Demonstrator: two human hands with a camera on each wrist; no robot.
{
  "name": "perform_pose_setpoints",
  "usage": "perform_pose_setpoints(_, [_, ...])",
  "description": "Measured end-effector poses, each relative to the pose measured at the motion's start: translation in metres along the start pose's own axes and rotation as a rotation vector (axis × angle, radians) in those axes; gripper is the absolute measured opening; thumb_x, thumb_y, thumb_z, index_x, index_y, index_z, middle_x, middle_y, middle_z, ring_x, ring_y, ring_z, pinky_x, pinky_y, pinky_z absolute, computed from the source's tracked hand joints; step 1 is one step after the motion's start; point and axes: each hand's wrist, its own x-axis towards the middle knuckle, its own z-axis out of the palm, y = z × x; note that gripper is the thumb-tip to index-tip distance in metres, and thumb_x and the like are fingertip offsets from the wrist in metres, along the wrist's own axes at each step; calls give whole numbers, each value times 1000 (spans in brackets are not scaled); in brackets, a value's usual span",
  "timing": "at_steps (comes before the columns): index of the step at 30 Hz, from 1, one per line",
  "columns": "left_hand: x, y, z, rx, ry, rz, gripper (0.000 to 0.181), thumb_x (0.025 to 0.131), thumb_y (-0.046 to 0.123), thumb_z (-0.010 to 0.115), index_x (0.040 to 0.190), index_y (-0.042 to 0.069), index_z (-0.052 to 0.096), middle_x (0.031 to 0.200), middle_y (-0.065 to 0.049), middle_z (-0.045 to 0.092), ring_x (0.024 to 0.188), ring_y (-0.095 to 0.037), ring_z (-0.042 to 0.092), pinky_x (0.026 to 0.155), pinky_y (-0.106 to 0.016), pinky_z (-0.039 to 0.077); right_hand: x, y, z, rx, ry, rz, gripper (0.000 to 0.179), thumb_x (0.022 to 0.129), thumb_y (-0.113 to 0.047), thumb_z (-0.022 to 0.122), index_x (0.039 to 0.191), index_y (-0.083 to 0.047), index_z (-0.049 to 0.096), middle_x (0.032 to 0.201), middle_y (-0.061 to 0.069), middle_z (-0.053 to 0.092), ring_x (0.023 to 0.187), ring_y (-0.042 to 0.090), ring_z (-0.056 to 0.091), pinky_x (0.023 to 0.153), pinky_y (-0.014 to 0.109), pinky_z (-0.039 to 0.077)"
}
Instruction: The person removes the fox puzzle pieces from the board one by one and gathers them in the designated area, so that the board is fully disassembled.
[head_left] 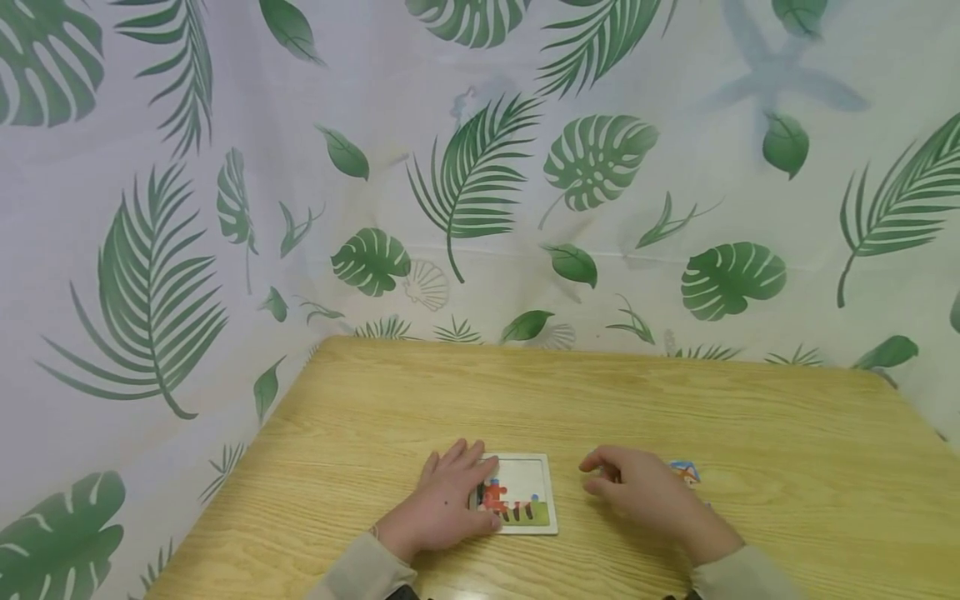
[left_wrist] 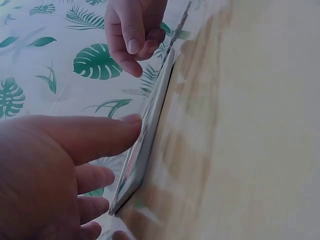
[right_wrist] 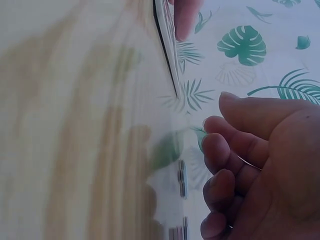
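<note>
A small square jigsaw tray [head_left: 553, 510] with a pale rim lies on the table. Joined puzzle pieces [head_left: 537, 513], red, green and striped, fill its lower and left parts; bare white backing shows above them. Over the tray's left side rests my left hand [head_left: 448, 504], fingers spread and thumb at the lower edge, covering some of the pieces. My right hand [head_left: 637, 487] hovers to the right of the tray. Its fingers are loosely bent, and the right wrist view shows nothing between thumb and fingertips. Loose puzzle pieces [head_left: 686, 472] lie beyond that hand, partly hidden by it.
The wood-grain table [head_left: 360, 400] extends around the tray on all sides. A white cloth [head_left: 495, 308] printed with green leaves hangs behind it and along the left. In the right wrist view, loose pieces [right_wrist: 182, 180] appear edge-on in small stacks at the table surface.
</note>
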Motion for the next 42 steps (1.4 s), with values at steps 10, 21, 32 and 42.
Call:
perform_pose_setpoints(10, [-2,-1,-5,37,19,-46,87,87,52,71,156,9,40,165,-17,23,153,-38,11,116,-67,2,11,-17,17,5,-38,-48,19,95,-27,72,111,-16,72,76,-5,55,64,12,48,59,28,42])
perform_pose_setpoints(21, [-2,-1,-6,41,4,-67,83,93,51,68,157,8,37,165,-16,21,153,-37,10,116,-66,3,28,-40,40,75,-144,-60,19,97,-28,69,113,-18,71,76,-3,59,66,15,53,61,32,45])
perform_pose_setpoints(32, [-3,-2,-5,60,-4,-59,83,91,50,68,158,10,37,166,-15,20,153,-36,9,116,-66,2,45,-59,61,19,-163,-138,20,92,-21,72,109,-10,73,75,-6,59,67,12,54,63,32,46])
perform_pose_setpoints(42, [-3,-3,-7,60,1,-55,84,91,51,68,157,9,38,166,-15,21,153,-37,10,116,-67,2,49,-63,73,-36,-129,-179,19,89,-21,76,104,-11,72,76,-6,55,67,11,50,63,31,43])
